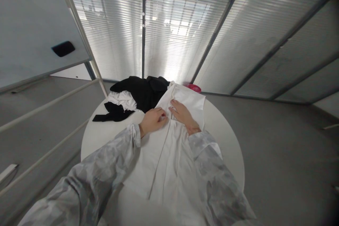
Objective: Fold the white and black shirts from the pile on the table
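Observation:
A white shirt (174, 162) lies spread over the round table, with its long front opening running toward me. My left hand (154, 120) is closed at the left edge of that opening, its fingers curled and pinching the cloth. Close beside it, my right hand (183, 114) rests flat on the shirt with fingers stretched out toward the collar end. Small details under the fingers, such as buttons, are too hidden to make out.
A pile of black clothing (143, 90) lies at the table's back left, with a crumpled white cloth (123, 99) beside it. A pink-red item (194, 87) shows behind the shirt. The white table (233, 148) stands near a glass partition (169, 35) and a wheeled-looking whiteboard frame (96, 70).

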A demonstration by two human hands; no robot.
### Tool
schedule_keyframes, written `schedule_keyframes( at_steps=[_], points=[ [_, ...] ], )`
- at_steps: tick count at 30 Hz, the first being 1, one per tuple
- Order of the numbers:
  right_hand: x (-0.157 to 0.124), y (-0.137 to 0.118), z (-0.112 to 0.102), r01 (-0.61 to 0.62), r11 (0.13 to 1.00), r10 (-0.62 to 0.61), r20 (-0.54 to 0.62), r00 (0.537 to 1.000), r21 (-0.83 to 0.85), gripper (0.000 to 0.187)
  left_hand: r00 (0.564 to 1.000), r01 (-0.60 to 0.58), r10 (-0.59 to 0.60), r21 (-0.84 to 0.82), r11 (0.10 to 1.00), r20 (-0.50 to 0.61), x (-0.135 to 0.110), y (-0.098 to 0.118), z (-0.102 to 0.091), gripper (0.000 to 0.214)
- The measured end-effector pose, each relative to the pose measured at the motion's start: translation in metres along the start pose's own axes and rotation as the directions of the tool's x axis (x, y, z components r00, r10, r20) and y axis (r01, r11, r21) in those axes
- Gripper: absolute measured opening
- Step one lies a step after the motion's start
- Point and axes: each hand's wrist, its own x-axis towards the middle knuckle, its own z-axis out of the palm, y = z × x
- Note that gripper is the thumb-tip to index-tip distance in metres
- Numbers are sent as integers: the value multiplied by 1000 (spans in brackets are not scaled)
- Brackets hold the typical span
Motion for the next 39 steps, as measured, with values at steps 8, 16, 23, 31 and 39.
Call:
schedule_keyframes(
  at_steps=[8,16,23,31,39],
  points=[
    [-41,43,-38,-309,949,285,-245,927,-63,57,869,413,-400,-18,911,-291,-2,-11,-7,30],
    [-92,62,-70,-696,718,671,-259,695,-5,65,872,466,-489,272,842,17,-2,-11,-16,37],
    [-93,51,-78,-602,775,632,-255,731,193,63,883,437,-469,376,817,-7,-7,-9,-15,46],
    [-108,45,-79,-610,753,651,-136,747,247,97,884,414,-465,393,821,38,-7,-10,-17,49],
    [-110,19,-87,-507,844,446,-298,844,-175,72,886,418,-463,387,822,25,-10,-1,-18,37]
  ],
)
